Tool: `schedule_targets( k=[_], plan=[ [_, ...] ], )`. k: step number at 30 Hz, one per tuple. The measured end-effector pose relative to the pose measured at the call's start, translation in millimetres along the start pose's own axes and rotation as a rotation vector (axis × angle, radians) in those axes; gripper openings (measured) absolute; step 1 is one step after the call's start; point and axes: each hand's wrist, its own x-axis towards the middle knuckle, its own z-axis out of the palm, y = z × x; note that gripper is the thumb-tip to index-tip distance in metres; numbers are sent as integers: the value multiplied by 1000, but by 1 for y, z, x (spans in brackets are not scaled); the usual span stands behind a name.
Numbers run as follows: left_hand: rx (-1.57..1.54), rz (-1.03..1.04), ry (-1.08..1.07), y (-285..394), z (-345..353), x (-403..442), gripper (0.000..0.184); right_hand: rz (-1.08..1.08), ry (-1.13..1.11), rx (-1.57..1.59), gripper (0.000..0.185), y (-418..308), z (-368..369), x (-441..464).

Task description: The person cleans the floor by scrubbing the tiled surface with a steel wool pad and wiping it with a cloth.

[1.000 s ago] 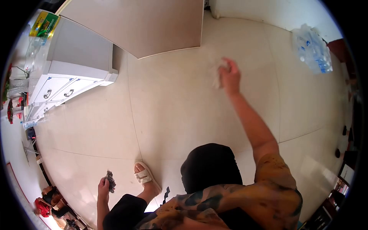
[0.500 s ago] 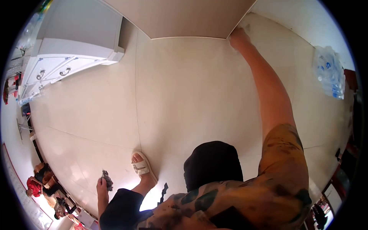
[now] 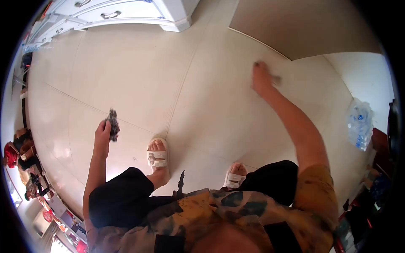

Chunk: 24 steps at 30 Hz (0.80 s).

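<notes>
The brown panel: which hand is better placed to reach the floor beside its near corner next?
Probably the right hand: it is close to that corner of the brown panel. The left hand is farther away and holds a dark bundle.

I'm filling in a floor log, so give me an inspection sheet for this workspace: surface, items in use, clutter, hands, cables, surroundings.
Surface: pale tiled floor, thin joint lines, some glare at left.
Items in use: dark grey clump; blurred pale scrap, material unclear.
Clutter: clear plastic bottles, bunched together at right; more objects along the left edge, too small to name.
Hands: left hand grips the clump; right hand is blurred beside the scrap, near the large panel, its grip unclear.
Cables: nothing seen.
Surroundings: white cabinet with drawer handles, top left; white wall beyond the panel.
</notes>
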Motion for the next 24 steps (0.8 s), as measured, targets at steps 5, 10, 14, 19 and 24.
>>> schedule_targets(
  k=[5, 10, 14, 19, 24],
  plan=[
    [-161, 98, -1, 14, 0, 32, 29, -277, 75, 250, 28, -241, 50, 34],
    [-370, 88, -4, -13, 21, 96, 29, -324, -262, 865, 22, -321, -34, -29],
    [-365, 185, 48, -63, 45, 133, 27, -157, 339, 628, 44, -181, -56, -51],
    [-399, 82, 215, -68, 52, 116, 26, 1009, -223, 696, 59, -39, 6, -124],
    [-302, 102, 286, -103, 44, 131, 30, 241, -110, 419, 63, -226, 67, -86]
  ],
)
